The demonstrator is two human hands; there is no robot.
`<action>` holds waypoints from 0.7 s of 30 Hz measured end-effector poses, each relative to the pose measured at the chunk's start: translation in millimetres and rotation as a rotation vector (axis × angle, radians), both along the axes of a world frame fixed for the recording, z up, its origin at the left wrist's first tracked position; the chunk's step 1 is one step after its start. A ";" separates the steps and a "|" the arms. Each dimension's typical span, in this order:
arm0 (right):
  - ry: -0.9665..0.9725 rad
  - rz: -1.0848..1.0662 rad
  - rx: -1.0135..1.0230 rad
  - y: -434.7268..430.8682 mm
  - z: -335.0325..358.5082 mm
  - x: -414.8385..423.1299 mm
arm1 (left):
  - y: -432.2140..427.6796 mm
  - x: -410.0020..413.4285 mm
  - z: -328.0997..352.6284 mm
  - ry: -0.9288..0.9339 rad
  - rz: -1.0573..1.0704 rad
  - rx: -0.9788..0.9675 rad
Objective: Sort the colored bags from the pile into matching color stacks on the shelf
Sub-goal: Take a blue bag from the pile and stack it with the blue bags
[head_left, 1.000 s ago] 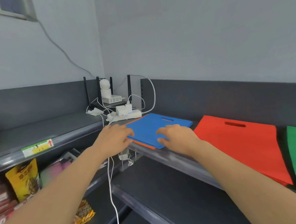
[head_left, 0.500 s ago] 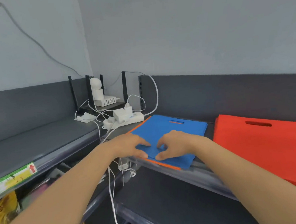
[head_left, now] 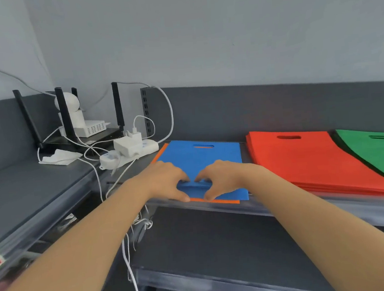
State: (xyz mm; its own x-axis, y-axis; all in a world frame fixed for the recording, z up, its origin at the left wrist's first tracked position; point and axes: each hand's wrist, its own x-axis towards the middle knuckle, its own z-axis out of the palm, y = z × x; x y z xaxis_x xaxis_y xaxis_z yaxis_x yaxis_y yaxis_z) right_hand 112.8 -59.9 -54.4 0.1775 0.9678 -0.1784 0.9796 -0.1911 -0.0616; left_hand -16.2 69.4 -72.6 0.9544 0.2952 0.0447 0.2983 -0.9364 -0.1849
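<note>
On the shelf's front edge (head_left: 216, 210), our left hand (head_left: 166, 183) and right hand (head_left: 222, 177) pinch the flat blue fabric bag (head_left: 201, 158), apparently separating it from the orange bag (head_left: 215, 200) beneath; next, lift it clear.

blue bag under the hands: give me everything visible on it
The blue bag is a flat rectangle of matte, felt-like fabric with a die-cut slot handle near its far edge. It lies flat on the shelf atop an orange bag, whose edges show at left and front. The left hand and right hand pinch its near edge, raising a small fold. The red stack lies to its right.
</note>
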 end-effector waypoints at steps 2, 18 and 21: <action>0.037 -0.013 0.010 -1.1 -0.4 1.4 | 2.1 -1.8 -0.3 -0.016 -0.005 -0.010; -0.275 -0.071 0.272 -16.9 -4.7 14.2 | 2.7 6.5 -0.9 -0.236 0.251 -0.138; -0.378 -0.040 0.298 -16.6 -5.6 11.0 | 0.5 3.4 -1.7 -0.206 0.245 -0.131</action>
State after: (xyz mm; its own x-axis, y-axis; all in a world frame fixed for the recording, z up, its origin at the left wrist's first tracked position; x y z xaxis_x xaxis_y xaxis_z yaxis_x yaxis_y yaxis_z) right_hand 123.8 -76.5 -60.0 0.2150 0.9580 0.1897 0.9362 -0.2574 0.2393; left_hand -12.8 69.9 -74.3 0.8294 0.5305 0.1753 0.5358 -0.8441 0.0197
